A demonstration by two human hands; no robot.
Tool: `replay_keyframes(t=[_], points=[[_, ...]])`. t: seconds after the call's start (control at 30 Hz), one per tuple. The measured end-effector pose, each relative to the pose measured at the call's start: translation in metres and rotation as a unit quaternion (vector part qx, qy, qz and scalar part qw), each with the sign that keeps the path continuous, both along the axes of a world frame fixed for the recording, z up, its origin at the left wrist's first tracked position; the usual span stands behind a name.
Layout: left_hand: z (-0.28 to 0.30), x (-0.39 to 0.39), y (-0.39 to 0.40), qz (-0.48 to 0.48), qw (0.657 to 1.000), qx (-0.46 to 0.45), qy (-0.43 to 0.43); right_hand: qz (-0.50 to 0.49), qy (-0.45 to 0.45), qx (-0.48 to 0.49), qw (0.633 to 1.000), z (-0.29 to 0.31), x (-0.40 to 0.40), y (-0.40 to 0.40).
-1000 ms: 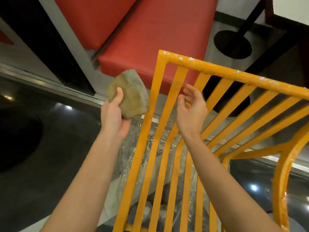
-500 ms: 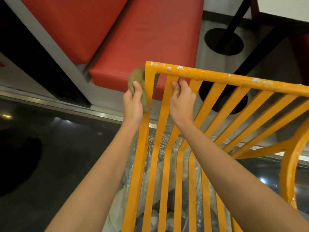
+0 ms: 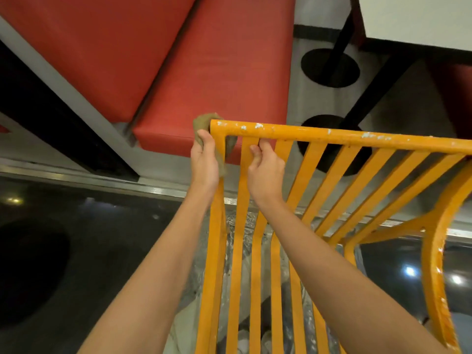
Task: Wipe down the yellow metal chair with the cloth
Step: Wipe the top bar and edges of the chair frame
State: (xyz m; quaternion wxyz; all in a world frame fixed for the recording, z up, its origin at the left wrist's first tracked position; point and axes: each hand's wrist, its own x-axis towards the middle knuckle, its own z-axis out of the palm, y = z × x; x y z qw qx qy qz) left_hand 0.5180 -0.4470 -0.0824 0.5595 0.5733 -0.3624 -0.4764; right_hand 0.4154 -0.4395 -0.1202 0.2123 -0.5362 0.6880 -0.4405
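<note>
Left grip: left hand [image 3: 204, 159] is curled round a crumpled olive-brown cloth [image 3: 201, 123], thumb across the wad, pressing it against the outer upright at the left corner of the chair back.
Right grip: right hand [image 3: 265, 169] pinches the second flat slat [image 3: 245, 175] just under the top rail, fingertips hooked round it; it looks like the steadying hold.
Cloth position: wad wraps the corner post; part shows above the thumb, a flap hangs behind the post, and an edge trails beside the palm.
Chair position: yellow metal chair with a slatted back [image 3: 357, 139] is tipped toward the person, top rail running from the left grip off to the right, a curved arm [image 3: 439, 241] at right.
Rail condition: white chips or flecks dot the top rail; whether they are dirt or worn paint I cannot tell.
Risk, snag: loose flap could catch at the corner or between slats in a stroke and pull out of the thumb's hold.
Risk, tip: chair appears to rest partly on the right pinch; a hard push from the cloth side could twist it loose.
Risk, pinch: fingers threaded through narrow slat gaps could jam if the frame shifts.
Surroundings: red padded seat cushions [image 3: 219, 72] lie beyond the rail, a dark glossy floor [image 3: 76, 251] below.
</note>
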Motion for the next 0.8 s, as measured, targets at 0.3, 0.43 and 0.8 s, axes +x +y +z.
replay_keyframes(t=[0.3, 0.43, 0.8], points=[[-0.032, -0.005, 0.03, 0.001, 0.996, 0.086, -0.032, 0.0, 0.029, 0.003, 1.0, 0.002, 0.0, 0.0], [0.02, 0.002, -0.019, -0.001, 0.999, 0.001, -0.038, -0.011, 0.032, -0.006, 0.999, 0.001, 0.001, 0.0], [-0.004, -0.003, 0.001, -0.004, 0.999, 0.036, -0.019, -0.002, 0.046, -0.023, 0.999, 0.005, -0.001, 0.001]])
